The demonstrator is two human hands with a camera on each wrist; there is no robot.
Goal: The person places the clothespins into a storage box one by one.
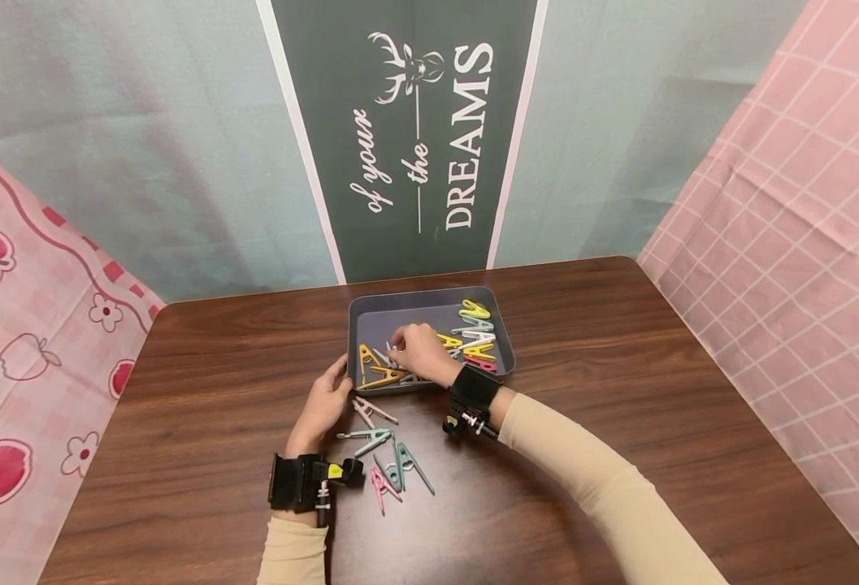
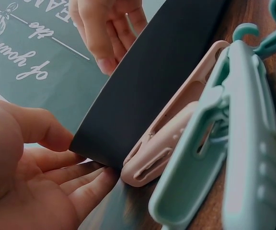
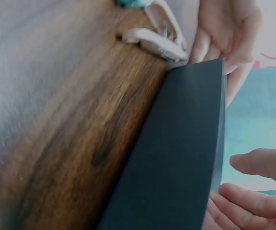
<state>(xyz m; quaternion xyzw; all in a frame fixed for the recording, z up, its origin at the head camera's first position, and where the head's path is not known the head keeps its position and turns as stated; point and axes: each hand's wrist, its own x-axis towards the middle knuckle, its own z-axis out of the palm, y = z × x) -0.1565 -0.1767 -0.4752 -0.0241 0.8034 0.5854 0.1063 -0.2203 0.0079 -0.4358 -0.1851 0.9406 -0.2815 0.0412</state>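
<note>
A grey rectangular tray [image 1: 400, 302] lies on the table, with clothespins in it. My left hand [image 1: 324, 402] holds its near left corner, thumb at the rim and fingers against the outer wall. My right hand [image 1: 422, 353] is inside the tray, over the pins at the near side. In the right wrist view its thumb [image 3: 258, 160] stands apart from the fingers with nothing between them; the near wall hides its lower fingers. Orange clothespins [image 1: 385, 376] lie left of it, and a yellow one [image 1: 479, 352] is among the several on the right.
Before the tray lie loose clothespins: a pale pink one [image 1: 372, 410], a mint one [image 1: 367, 440], teal ones [image 1: 414, 465] and a pink one [image 1: 385, 486]. The brown wooden table [image 1: 590, 349] meets a grey-green curtain [image 1: 202, 162] at the back and pink cloths at both sides.
</note>
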